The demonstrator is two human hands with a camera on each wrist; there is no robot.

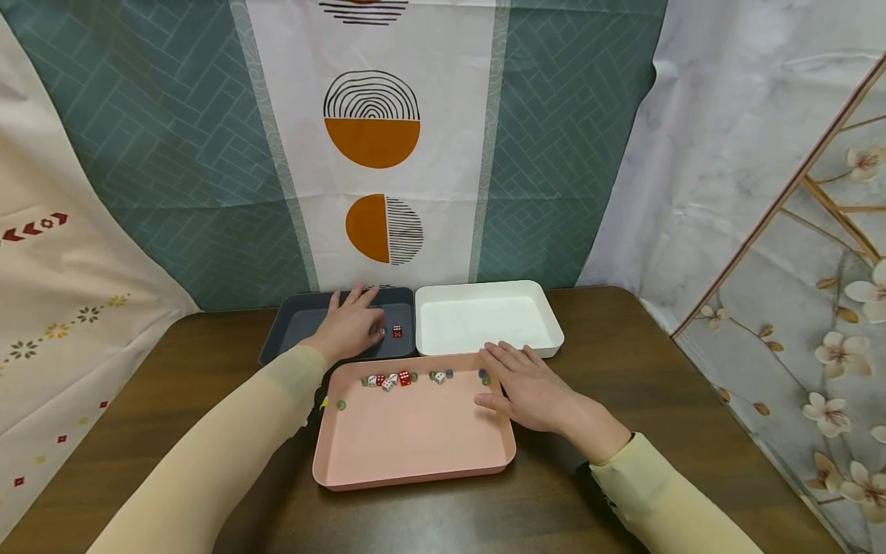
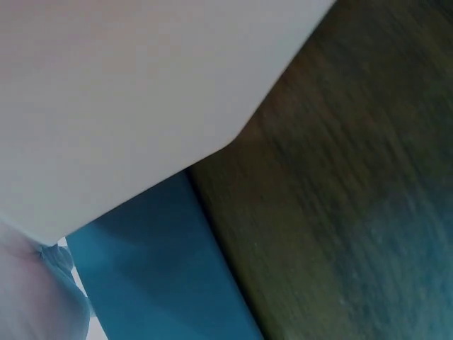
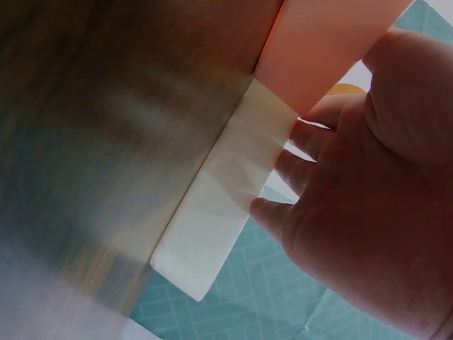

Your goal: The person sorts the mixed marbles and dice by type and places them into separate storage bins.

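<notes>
My left hand (image 1: 349,327) reaches into the dark blue-grey tray (image 1: 294,319) at the back left. Its thumb and index finger pinch a small die (image 1: 381,331), mostly hidden by them, while the other fingers stand raised. Right beside the fingertips, a red die (image 1: 397,331) lies on that tray's floor. My right hand (image 1: 529,388) is spread palm down over the back right corner of the pink tray (image 1: 415,446), its fingers reaching to the white tray's front edge. Close by its thumb and index finger are a blue marble (image 1: 482,373) and a green marble (image 1: 486,381).
Along the pink tray's back lie several dice, including a red die (image 1: 404,378) and a white die (image 1: 439,378), mixed with marbles. A green marble (image 1: 341,405) sits apart at its left. The white tray (image 1: 547,350) adjoins the dark one, with a curtain (image 1: 450,154) behind.
</notes>
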